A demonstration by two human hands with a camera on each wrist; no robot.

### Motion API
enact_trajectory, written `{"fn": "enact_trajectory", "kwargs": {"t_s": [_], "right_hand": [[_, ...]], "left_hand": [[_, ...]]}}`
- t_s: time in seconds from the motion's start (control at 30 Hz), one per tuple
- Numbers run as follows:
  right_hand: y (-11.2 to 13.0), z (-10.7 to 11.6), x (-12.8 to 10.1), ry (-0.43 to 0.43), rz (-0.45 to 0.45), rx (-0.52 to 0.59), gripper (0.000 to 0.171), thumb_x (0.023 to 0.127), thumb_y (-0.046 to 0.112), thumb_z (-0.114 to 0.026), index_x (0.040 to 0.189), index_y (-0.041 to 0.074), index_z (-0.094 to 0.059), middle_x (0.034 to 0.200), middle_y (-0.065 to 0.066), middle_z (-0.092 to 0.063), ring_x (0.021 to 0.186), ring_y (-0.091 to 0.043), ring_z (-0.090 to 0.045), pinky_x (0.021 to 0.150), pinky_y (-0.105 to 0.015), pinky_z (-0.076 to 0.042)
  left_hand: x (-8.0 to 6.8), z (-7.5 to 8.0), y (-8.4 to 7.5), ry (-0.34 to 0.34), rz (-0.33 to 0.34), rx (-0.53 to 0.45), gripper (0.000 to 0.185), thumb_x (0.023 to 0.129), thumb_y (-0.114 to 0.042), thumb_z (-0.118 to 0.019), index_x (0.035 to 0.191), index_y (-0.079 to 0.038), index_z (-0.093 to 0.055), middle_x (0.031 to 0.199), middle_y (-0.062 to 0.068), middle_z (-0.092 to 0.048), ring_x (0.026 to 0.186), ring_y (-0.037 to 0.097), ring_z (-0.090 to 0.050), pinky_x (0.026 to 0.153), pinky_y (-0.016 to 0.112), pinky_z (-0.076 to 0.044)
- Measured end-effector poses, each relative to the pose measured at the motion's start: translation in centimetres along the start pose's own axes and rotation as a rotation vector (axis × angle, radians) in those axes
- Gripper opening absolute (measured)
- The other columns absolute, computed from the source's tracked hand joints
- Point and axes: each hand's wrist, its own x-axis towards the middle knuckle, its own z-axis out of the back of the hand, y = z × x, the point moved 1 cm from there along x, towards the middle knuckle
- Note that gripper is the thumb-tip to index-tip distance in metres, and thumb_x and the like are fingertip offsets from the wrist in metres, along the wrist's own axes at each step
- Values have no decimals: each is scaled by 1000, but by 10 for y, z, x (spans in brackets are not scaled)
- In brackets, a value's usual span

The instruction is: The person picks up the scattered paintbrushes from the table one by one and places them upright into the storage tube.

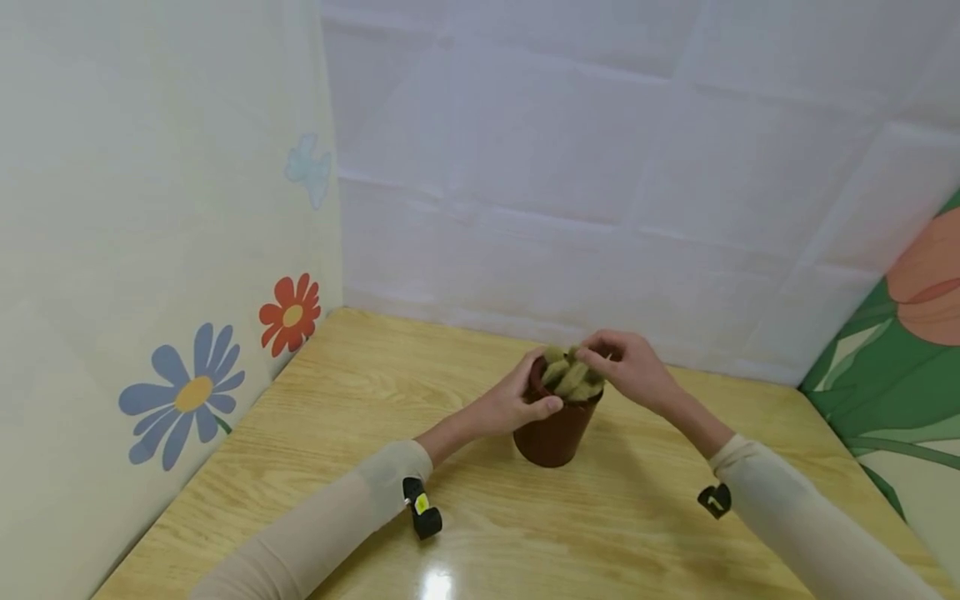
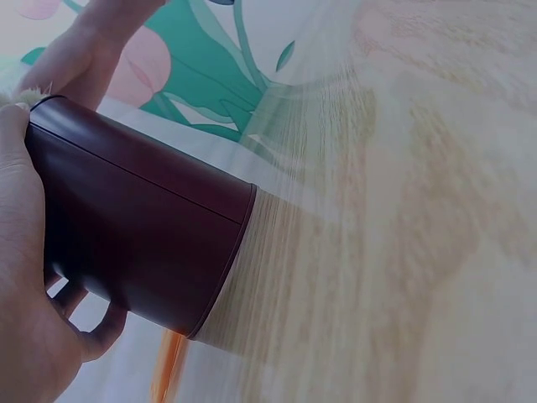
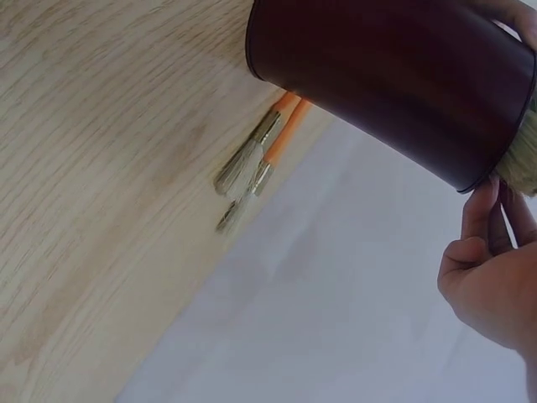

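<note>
A dark brown-red round cup (image 1: 553,437) stands on the wooden table, full of paintbrushes (image 1: 573,379) with their pale bristles up. My left hand (image 1: 517,400) grips the cup near its rim, thumb on the near side; in the left wrist view the left hand (image 2: 25,252) has its fingers bent round the cup (image 2: 143,218). At the far right of the rim, my right hand (image 1: 630,367) pinches bristles of one brush. From the right wrist, this right hand (image 3: 495,277) shows curled fingers against the bristles (image 3: 522,155), its fingertips partly hidden.
Two loose paintbrushes (image 3: 252,159) with orange handles lie on the table (image 3: 126,168) behind the cup. A white cloth wall (image 1: 525,208) rises at the table's back edge. Flower-printed sheets stand at the left (image 1: 180,392) and right (image 1: 900,375).
</note>
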Motion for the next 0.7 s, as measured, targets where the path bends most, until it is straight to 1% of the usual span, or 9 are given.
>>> {"fn": "enact_trajectory", "kwargs": {"t_s": [0.13, 0.2, 0.3, 0.37, 0.47, 0.53, 0.6, 0.67, 0.7], "right_hand": [[-3, 3, 2, -14, -25, 56, 29, 107, 38, -56, 112, 16, -74, 100, -2, -69, 82, -23, -61, 71, -44, -51], [-6, 4, 5, -36, -44, 106, 38, 109, 43, -49, 110, 13, -73, 99, -6, -69, 84, -24, -62, 75, -43, -51], [-16, 4, 8, -74, -67, 159, 51, 111, 47, -39, 109, 7, -72, 97, -12, -68, 85, -29, -62, 76, -37, -48], [-27, 1, 10, -93, -92, 163, 57, 111, 48, -35, 108, 4, -72, 96, -14, -68, 84, -31, -62, 76, -37, -48], [-47, -5, 10, -86, -150, 137, 62, 111, 49, -33, 110, 1, -71, 98, -15, -68, 87, -31, -62, 79, -42, -48], [-59, -10, 9, -56, -178, 75, 58, 112, 47, -35, 114, 1, -71, 104, -14, -68, 90, -30, -62, 82, -46, -48], [-68, -16, 7, 0, -178, 9, 46, 112, 39, -42, 118, 2, -70, 112, -15, -67, 96, -30, -61, 83, -49, -48], [-76, -21, 4, 61, -132, -72, 31, 110, 25, -49, 119, 4, -70, 118, -14, -67, 104, -31, -61, 87, -52, -49], [-79, -24, 2, 93, -88, -106, 26, 108, 17, -52, 119, 2, -69, 119, -16, -66, 105, -33, -62, 88, -52, -49]], "left_hand": [[0, 1, 0, 2, 4, -8, 86, 99, -55, -60, 162, -25, -9, 153, 6, -33, 134, 16, -44, 102, 35, -45], [0, 2, 0, -3, 3, -5, 85, 100, -53, -61, 161, -24, -10, 153, 7, -33, 135, 16, -44, 103, 35, -44], [0, 3, 0, -12, 0, 4, 85, 100, -52, -61, 162, -22, -11, 152, 8, -35, 135, 18, -44, 104, 35, -43], [-1, 3, 0, -26, -2, 14, 85, 99, -56, -60, 161, -24, -13, 151, 7, -37, 134, 18, -45, 104, 35, -43], [-1, 2, 0, -29, -6, 18, 87, 97, -58, -61, 162, -25, -12, 152, 6, -35, 136, 17, -44, 106, 36, -41], [-1, 1, 0, -25, -6, 20, 88, 97, -59, -61, 161, -26, -12, 154, 5, -33, 137, 16, -43, 107, 35, -41], [-1, 1, 0, -17, -6, 21, 88, 97, -59, -60, 162, -27, -11, 155, 4, -31, 138, 16, -41, 107, 35, -40], [0, 0, -1, -14, -4, 23, 88, 97, -60, -59, 162, -26, -10, 156, 4, -30, 139, 15, -41, 107, 35, -40], [0, 0, 0, -13, -3, 27, 89, 97, -61, -59, 162, -26, -10, 156, 4, -29, 139, 15, -40, 107, 35, -40]]}}
